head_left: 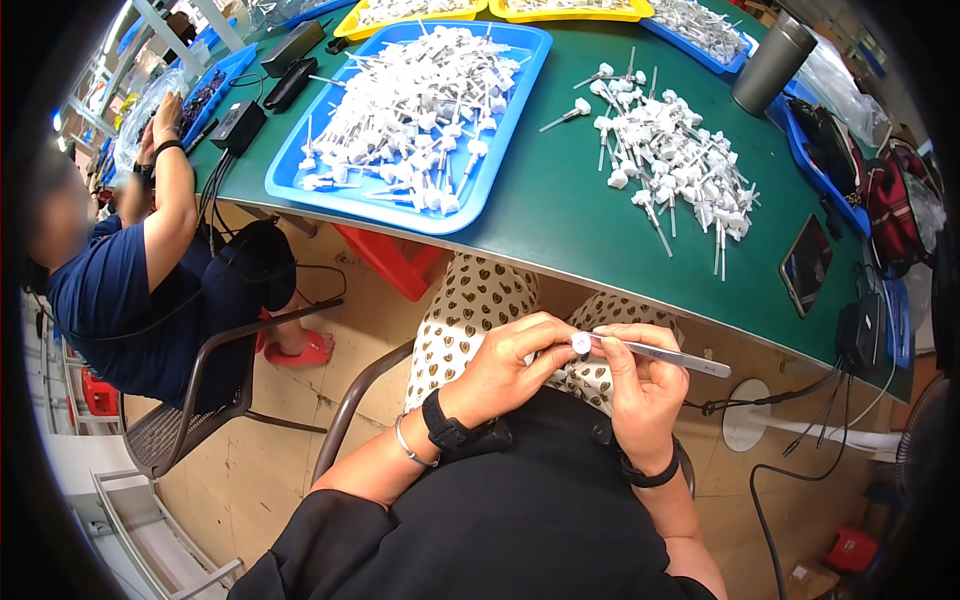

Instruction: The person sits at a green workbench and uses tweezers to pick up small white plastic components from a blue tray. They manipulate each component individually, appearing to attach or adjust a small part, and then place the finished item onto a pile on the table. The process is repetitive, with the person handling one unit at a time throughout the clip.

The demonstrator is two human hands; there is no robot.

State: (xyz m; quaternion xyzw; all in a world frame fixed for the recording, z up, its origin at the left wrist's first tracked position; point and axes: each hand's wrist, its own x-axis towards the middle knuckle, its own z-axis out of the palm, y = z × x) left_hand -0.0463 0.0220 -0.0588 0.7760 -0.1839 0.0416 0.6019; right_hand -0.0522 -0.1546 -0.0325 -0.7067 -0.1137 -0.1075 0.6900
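Observation:
Above my lap, my left hand (512, 362) pinches a small white plastic part (581, 342) with its fingertips. My right hand (645, 392) grips a pair of metal tweezers (695, 361), their joined end sticking out to the right. The tweezers' tips meet the white part between my two hands; my fingers hide the exact contact. Beyond, on the green table (560, 215), lies a loose pile of white parts with thin metal pins (675, 165). A blue tray (460, 222) to its left is heaped with more such parts.
At the table's right stand a grey metal flask (775, 62) and a phone (806, 265). Yellow trays (570, 14) line the far side. A co-worker (130, 270) sits at left. Cables (770, 490) hang below the right corner.

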